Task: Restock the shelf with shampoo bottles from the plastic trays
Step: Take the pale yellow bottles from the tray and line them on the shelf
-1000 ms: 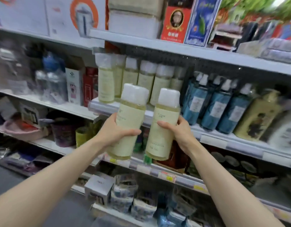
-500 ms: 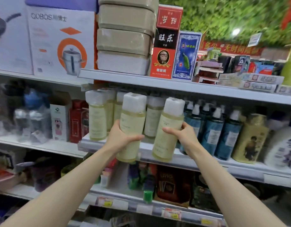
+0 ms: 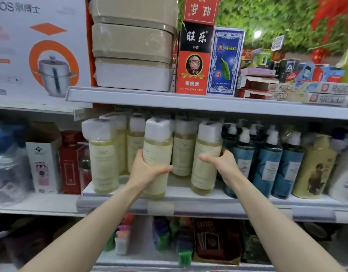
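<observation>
My left hand (image 3: 147, 170) grips a pale yellow shampoo bottle (image 3: 158, 146) with a white wrapped cap, its base at the front edge of the middle shelf (image 3: 247, 201). A second, matching bottle (image 3: 207, 160) is held by my right hand (image 3: 222, 163) and stands on the shelf a little further right. Behind and to the left of them stand several more of the same yellow bottles (image 3: 103, 154). No plastic tray is in view.
Blue pump bottles (image 3: 267, 163) and a yellow-beige bottle (image 3: 314, 167) stand right of my right hand. Red and white boxes (image 3: 43, 158) sit to the left. The shelf above (image 3: 169, 101) carries stacked beige containers, card boxes and a cooker box.
Both hands have carried their bottles up and forward from in front of the shelf edge onto the middle shelf, in among the row of yellow bottles. The view has tilted upward.
</observation>
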Motion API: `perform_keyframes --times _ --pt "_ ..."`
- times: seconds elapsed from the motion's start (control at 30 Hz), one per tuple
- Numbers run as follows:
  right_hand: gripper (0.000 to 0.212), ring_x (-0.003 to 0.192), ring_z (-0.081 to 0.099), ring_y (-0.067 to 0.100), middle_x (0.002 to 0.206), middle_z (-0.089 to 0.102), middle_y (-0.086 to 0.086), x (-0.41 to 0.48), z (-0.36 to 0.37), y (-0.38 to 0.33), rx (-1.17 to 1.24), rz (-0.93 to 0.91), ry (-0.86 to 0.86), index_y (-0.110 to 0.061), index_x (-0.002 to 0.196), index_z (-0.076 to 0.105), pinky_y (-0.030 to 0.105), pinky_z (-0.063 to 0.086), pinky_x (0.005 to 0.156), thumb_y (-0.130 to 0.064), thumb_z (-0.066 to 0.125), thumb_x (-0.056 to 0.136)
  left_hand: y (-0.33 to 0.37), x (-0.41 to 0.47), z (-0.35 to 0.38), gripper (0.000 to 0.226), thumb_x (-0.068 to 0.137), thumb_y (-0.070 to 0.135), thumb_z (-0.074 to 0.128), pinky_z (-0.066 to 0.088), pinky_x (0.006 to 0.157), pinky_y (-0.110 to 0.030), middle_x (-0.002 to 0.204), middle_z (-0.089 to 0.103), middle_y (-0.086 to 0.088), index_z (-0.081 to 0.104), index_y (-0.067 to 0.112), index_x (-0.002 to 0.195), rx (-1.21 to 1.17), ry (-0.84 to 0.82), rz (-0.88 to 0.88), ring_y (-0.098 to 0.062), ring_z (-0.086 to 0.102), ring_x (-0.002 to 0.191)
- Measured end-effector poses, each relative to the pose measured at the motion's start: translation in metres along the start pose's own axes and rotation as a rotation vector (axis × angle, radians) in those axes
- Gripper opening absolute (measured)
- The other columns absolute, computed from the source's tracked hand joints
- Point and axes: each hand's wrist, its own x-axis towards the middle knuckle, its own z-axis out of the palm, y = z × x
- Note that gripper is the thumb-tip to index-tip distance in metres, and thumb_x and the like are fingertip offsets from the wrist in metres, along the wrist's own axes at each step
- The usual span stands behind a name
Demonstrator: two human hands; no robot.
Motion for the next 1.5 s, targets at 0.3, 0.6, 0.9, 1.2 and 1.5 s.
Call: perform_keyframes --times 0.3,0.6,0.9,1.2,1.5 --pt "0.072 0.109 0.058 0.024 0.123 0.061 0.005 0.04 0.003 0.027 0.059 0.056 0.013 -0.012 0.136 0.047 0.037 0.048 0.087 -0.008 0.08 0.072 -0.024 0.025 0.011 0.078 0.05 0.023 0.094 0.051 0.078 -0.032 0.097 0.058 0.005 0.044 0.014 0.109 0.029 0.068 -0.062 -0.014 0.059 0.094" --pt "0.089 0.125 0.051 0.027 0.143 0.049 0.007 0.055 0.005 0.04 0.02 0.056 0.043 -0.018 0.145 0.032 0.05 0.042 0.106 -0.021 0.082 0.072 -0.038 0.03 0.011 0.094 0.038 0.036 0.095 0.054 0.085 -0.038 0.107 0.064 -0.001 0.048 0.013 0.117 0.014 0.101 -0.05 -0.016 0.062 0.099" --pt "0.089 0.126 0.046 0.027 0.143 0.044 0.012 0.036 0.016 0.057 -0.118 0.004 0.161 -0.015 0.146 0.02 0.033 0.039 0.096 -0.027 0.078 0.079 -0.043 0.03 0.006 0.09 0.048 0.033 0.094 0.052 0.089 -0.038 0.11 0.062 0.0 0.043 0.014 0.12 0.078 0.079 -0.026 -0.016 0.06 0.102" --pt "0.083 0.139 0.034 0.03 0.155 0.032 0.011 0.04 0.017 0.058 -0.116 0.02 0.155 -0.015 0.153 0.009 0.045 0.03 0.114 -0.027 0.063 0.091 -0.044 0.029 0.002 0.101 0.038 0.05 0.091 0.055 0.086 -0.038 0.11 0.065 0.001 0.048 0.014 0.122 0.096 0.024 -0.046 -0.014 0.063 0.1" --pt "0.08 0.143 0.027 0.03 0.157 0.024 0.011 0.046 0.02 0.055 -0.159 0.017 0.157 -0.014 0.153 0.005 0.043 0.026 0.116 -0.024 0.058 0.094 -0.045 0.029 0.001 0.108 0.032 0.058 0.088 0.055 0.086 -0.04 0.111 0.065 0.001 0.048 0.015 0.123 0.11 0.009 -0.042 -0.014 0.062 0.101"
